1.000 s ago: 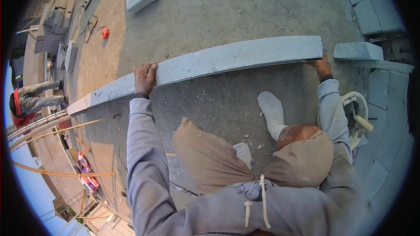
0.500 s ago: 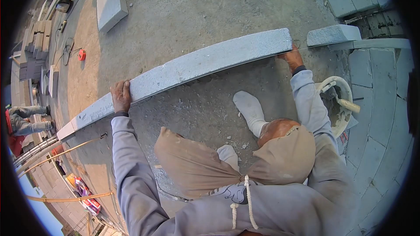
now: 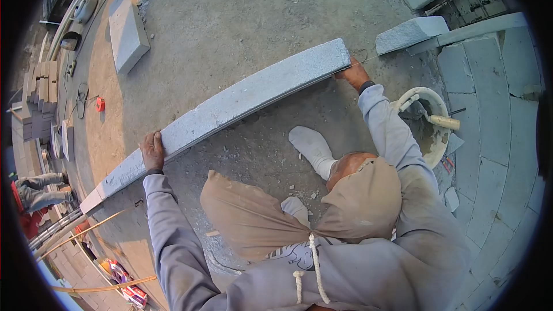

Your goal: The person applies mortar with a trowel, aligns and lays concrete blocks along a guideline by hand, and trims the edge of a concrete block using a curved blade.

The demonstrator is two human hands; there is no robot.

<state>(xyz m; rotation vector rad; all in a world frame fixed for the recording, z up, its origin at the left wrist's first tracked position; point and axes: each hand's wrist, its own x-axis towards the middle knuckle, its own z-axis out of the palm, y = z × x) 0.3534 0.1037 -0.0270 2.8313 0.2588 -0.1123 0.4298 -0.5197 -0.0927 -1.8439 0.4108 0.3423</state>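
Observation:
A long row of pale blocks [image 3: 247,95] runs diagonally across the floor in front of my knees. My left hand [image 3: 152,151] rests over the row's near edge toward its left part, fingers together on the top. At the row's right end, my right hand [image 3: 353,74] holds the end of the block, its fingertips partly hidden by the block. A thin string [image 3: 368,59] stretches from this end toward a separate short block [image 3: 412,34] at the upper right.
A bucket [image 3: 440,148] with a wooden-handled tool stands by my right arm. A block wall [image 3: 481,121] rises at right. A loose block [image 3: 128,37], a red tape measure [image 3: 100,104] and stacked blocks [image 3: 43,95] lie left. A person [image 3: 40,193] stands far left.
The view has swung, so the row appears more tilted and its right end farther left. The bucket shows more fully. Both hands keep their places on the row.

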